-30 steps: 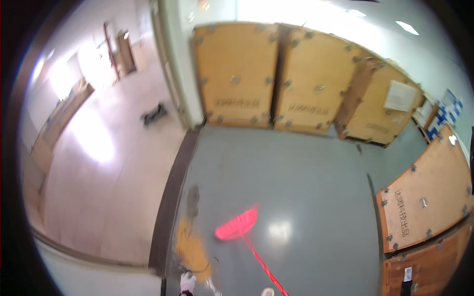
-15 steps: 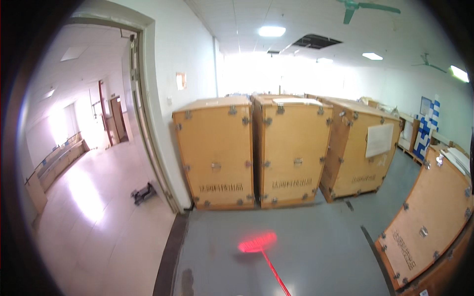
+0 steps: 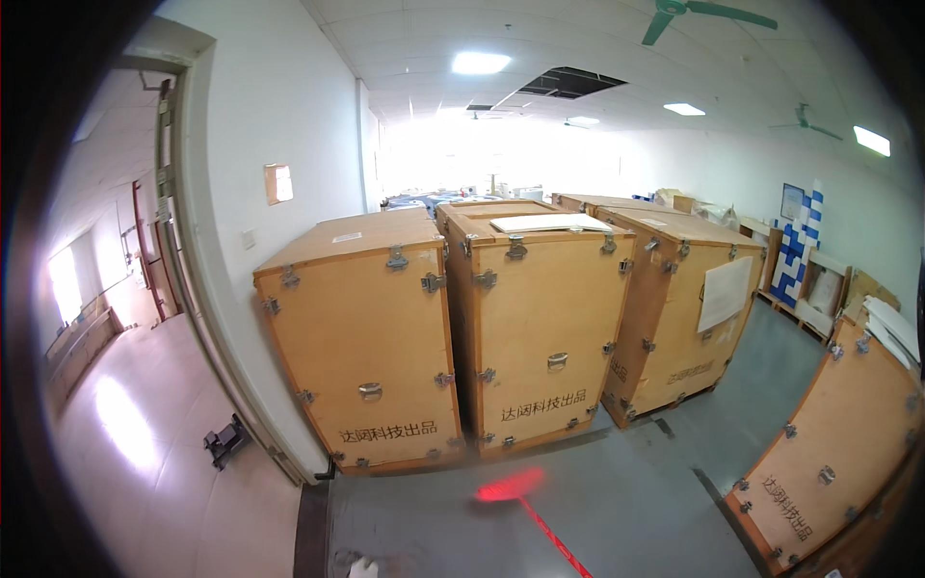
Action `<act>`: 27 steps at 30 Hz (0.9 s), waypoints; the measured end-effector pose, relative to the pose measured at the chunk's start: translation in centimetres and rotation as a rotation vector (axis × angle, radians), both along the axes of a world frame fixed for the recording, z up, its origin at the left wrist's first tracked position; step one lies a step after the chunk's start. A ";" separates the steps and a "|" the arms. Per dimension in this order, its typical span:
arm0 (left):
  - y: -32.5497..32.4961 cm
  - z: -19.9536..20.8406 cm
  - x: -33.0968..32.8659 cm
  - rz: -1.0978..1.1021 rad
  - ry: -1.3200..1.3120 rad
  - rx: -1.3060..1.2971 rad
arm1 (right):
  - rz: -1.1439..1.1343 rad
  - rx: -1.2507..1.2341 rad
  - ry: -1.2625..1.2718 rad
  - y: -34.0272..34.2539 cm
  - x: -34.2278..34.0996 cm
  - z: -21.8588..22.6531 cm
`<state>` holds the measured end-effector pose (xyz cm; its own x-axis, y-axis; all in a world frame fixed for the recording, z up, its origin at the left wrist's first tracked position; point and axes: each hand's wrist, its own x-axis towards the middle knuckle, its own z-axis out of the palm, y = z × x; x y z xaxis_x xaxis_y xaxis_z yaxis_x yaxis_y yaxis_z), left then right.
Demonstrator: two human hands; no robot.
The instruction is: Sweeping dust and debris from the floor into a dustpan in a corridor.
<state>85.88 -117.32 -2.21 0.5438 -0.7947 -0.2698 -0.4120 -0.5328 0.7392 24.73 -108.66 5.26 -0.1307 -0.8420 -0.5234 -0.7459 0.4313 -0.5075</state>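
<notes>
Our red broom (image 3: 511, 486) is low over the grey floor (image 3: 405, 506), by the wooden crates (image 3: 540, 328). It looks light; its straight stick (image 3: 552, 536) seems best to hold. We cannot tell our hands' grip.

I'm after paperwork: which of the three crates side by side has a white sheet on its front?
The rightmost crate, with a white sheet on its front. The left crate bears none there; the middle crate has a white panel on top.
</notes>
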 end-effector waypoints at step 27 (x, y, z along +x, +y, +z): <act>-65.8 22.9 -6.4 -0.449 0.266 -0.600 | 0.280 -0.017 0.158 -65.8 2.2 -1.8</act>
